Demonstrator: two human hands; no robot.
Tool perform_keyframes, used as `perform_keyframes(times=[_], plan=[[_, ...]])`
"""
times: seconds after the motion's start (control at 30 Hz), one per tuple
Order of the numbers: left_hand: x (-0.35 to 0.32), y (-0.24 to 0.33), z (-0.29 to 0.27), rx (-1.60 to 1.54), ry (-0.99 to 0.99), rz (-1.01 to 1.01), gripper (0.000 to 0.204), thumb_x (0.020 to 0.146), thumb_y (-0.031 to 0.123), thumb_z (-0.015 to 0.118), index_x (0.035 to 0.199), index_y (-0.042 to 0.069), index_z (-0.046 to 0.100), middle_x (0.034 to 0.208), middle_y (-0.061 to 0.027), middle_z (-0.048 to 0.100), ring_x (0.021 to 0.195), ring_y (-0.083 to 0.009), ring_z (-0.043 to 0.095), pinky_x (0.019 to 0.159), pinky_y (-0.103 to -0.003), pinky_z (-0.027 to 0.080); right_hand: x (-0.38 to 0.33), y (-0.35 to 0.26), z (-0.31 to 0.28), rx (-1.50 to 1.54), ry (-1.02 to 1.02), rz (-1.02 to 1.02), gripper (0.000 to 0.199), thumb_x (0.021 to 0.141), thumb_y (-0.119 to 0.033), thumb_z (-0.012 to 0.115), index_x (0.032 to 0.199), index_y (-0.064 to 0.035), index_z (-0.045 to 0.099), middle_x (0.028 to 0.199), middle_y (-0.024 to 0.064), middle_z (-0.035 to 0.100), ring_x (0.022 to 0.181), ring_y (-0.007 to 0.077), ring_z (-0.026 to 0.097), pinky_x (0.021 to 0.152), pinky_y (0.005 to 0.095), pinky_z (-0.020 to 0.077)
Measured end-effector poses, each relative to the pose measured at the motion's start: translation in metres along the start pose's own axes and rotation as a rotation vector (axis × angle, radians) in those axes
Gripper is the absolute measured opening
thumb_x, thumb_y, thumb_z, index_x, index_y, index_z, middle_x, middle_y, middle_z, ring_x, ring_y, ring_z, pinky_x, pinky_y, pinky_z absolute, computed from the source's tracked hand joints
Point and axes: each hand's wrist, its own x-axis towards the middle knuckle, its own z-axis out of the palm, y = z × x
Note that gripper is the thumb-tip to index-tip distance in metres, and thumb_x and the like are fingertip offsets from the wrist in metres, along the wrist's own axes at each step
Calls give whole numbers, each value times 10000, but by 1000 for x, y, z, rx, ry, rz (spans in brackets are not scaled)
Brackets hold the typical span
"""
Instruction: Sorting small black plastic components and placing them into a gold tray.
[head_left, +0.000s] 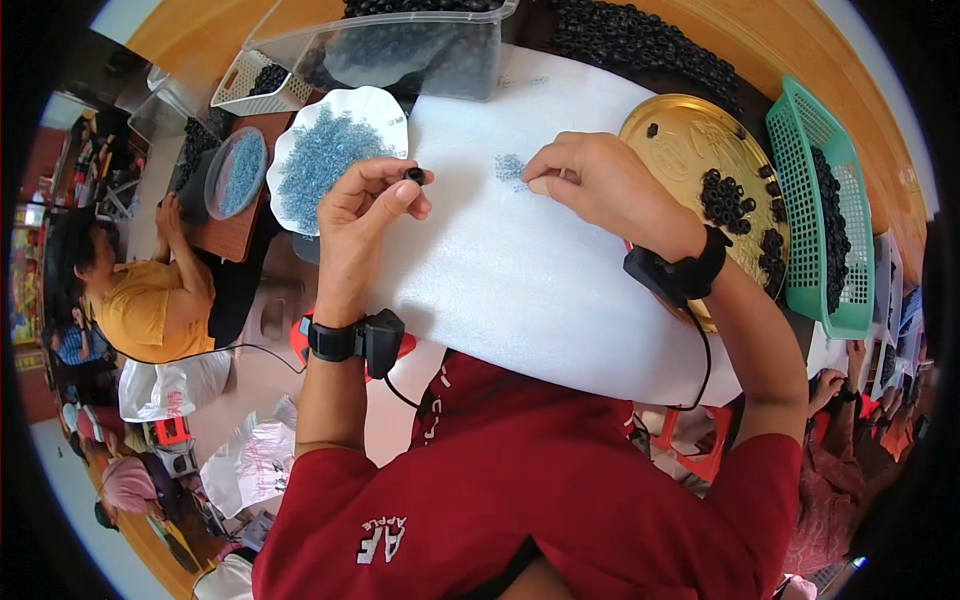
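1. While the left hand [362, 205] is raised over the counter [480, 290], its thumb and fingers are clamped on a small, round, hollow black piece [414, 175], smooth and slightly shiny.
2. Lower right-hand fingers curl inward beside a loose scatter of tiny blue grains [509, 165]; I cannot tell whether the right hand [612, 180] pinches one.
3. Beneath both, the counter's white top looks smooth, with a curved edge.
4. Left of it, a scalloped white dish [396, 112] holds a heap of translucent bluish grains [335, 160].
5. Opposite, a round golden tray [665, 125], embossed and metallic-looking, carries clustered black rings [727, 202] near a latticed green basket [800, 118].
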Motion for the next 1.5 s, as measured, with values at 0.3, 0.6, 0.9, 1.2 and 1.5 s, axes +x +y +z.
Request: perform_keyframes(times=[0.3, 0.6, 0.9, 1.2, 1.5], plan=[[-5, -2, 6, -17, -69, -43, 186, 886, 61, 642, 1059, -8, 633, 940, -110, 691, 755, -126, 630, 715, -257, 508, 3, -3, 14, -265, -7, -141, 110, 835, -106, 624, 893, -47, 696, 842, 106, 632, 753, 286, 619, 689, 367, 495], [4, 15, 34, 10, -146, -48, 204, 889, 46, 638, 1084, -14, 640, 928, -92, 687, 767, -110, 631, 720, -238, 510, -5, -13, 21, -404, -36, -302, 95, 789, -49, 596, 873, -21, 632, 838, 120, 576, 708, 318, 607, 625, 399, 503], [12, 23, 61, 8, -246, -35, 212, 876, 35, 657, 1086, 7, 648, 855, -10, 621, 772, -86, 611, 709, -213, 501, -26, -23, -20, 203, 71, -112, 162, 813, -11, 593, 968, 26, 624, 870, 117, 619, 722, 217, 619, 651, 300, 503], [24, 17, 103, 112, -398, 9, 216, 858, 49, 678, 1070, 13, 657, 899, -28, 650, 795, -88, 603, 728, -228, 499, -52, -19, -53, 755, 50, 231, 176, 892, -102, 642, 1021, 13, 611, 901, 39, 623, 731, 94, 590, 677, 225, 498], [47, 19, 143, -28, -541, -56, 237, 871, 77, 676, 1085, -16, 636, 933, -58, 663, 803, -108, 623, 738, -258, 512, -72, 2, -70, 842, 218, 281, 245, 886, -223, 678, 955, 0, 607, 771, 11, 594, 620, 59, 536, 571, 182, 439]])
